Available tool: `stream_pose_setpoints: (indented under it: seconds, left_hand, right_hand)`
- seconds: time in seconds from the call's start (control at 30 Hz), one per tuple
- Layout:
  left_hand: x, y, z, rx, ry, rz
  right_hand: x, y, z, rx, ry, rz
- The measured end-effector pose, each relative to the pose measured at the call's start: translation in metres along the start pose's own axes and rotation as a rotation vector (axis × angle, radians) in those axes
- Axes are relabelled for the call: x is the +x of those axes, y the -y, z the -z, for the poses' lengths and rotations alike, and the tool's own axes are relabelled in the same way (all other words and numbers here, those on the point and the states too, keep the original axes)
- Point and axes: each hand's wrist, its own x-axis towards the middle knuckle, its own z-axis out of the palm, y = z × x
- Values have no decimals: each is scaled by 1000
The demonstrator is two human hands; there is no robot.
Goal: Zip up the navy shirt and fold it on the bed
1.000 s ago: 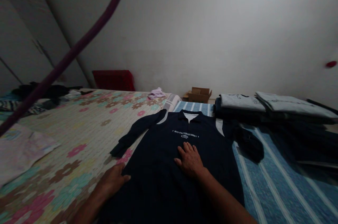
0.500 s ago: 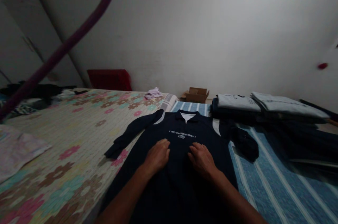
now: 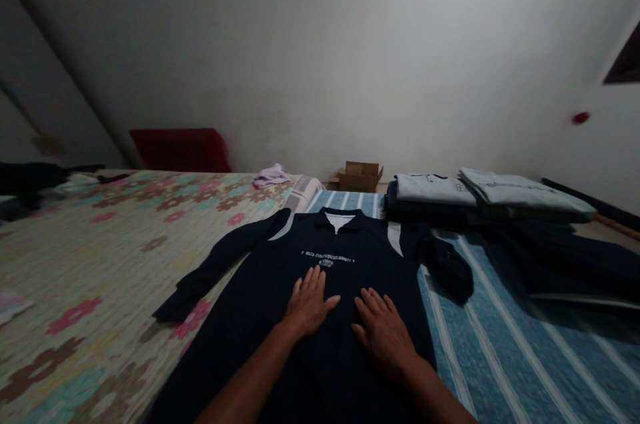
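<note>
A dark navy long-sleeved shirt (image 3: 330,344) lies spread face up, its collar away from me. It has a short zip, white shoulder panels and a line of printed lettering across the chest. My left hand (image 3: 311,304) rests flat on the chest just below the printed emblem, fingers stretched out and thumb apart. To its right, my right hand (image 3: 384,327) lies on the same cloth with fingers extended, holding nothing. The left sleeve in view reaches out over the flowered cover, while the right sleeve is bent and bunched on the blue striped cloth.
Folded light grey shirts (image 3: 520,191) are stacked on dark clothes at the back right. A folded dark garment (image 3: 575,264) lies nearer. Behind stand a cardboard box (image 3: 361,177) and a red object (image 3: 180,149). A flowered bedcover (image 3: 125,264) and blue striped cloth (image 3: 480,317) lie beneath.
My fingers have straightened and my hands now lie flatter on the shirt. The view has turned right, and the purple bar at upper left has left the picture.
</note>
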Motion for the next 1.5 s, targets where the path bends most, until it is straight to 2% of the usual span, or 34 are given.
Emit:
stream_pose_setpoints:
  seconds: [0.13, 0.23, 0.37, 0.43, 0.5, 0.63, 0.77, 0.9, 0.97, 1.17, 1.37, 1.5]
  left_hand:
    - [4, -14, 5, -3, -13, 22]
    - [9, -29, 4, -8, -23, -35]
    - [14, -39, -4, 45, -8, -81]
    - [14, -38, -7, 80, -33, -83]
    - [13, -37, -8, 101, -40, -79]
    - [13, -35, -8, 97, -51, -100]
    - [14, -34, -10, 86, -62, -113]
    - [13, -35, -10, 81, -53, -105]
    - [12, -36, -10, 77, -47, -100]
    - [13, -36, -13, 72, -59, -108]
    - [13, -34, -15, 84, -78, -114]
    - [13, -33, -17, 91, -95, -126]
  right_hand:
    - [1, 1, -1, 17, -26, 2]
    - [2, 0, -4, 33, -74, 16]
    - [1, -6, -3, 0, -221, -21]
    - [-1, -14, 5, -47, -317, -117]
    - [-4, -24, 17, -85, -359, -274]
    - [-13, -51, 39, -56, -263, -590]
    - [-19, -75, 37, 164, -225, -695]
    - [-16, -87, 24, 641, -271, -709]
    - [-14, -88, 20, 807, -258, -734]
    - [-14, -84, 17, 848, -213, -692]
    - [-22, -88, 25, 1219, -168, -691]
    - [-26, -89, 31, 1244, -175, -729]
